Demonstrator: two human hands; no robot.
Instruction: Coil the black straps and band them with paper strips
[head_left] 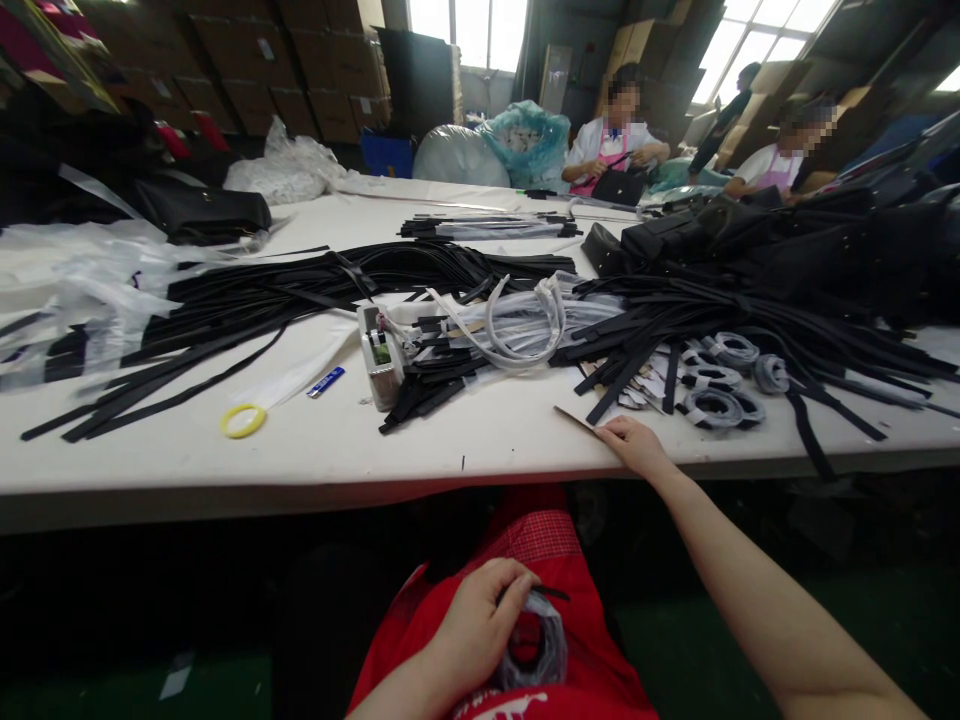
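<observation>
My left hand (480, 615) is closed over a plastic-wrapped coiled strap (555, 645) that rests on my lap, against red clothing. A short dark strap end sticks out past the fingertips. At the table's front edge, my right hand (634, 445) pinches a thin, flat brownish strip (576, 418), which looks like card. Just beyond this hand are small pale cards (645, 380) among black straps (622, 365). Several wrapped coils (712, 405) like the one on my lap sit right of the hand.
Long black straps (300, 285) spread over the white table (300, 460). A metal box (380, 360), a blue packet (325, 382) and a yellow tape ring (243, 421) lie left. Pale looped straps (525, 330) lie mid-table. Black bags (720, 240) are heaped right. Co-workers (611, 140) are beyond.
</observation>
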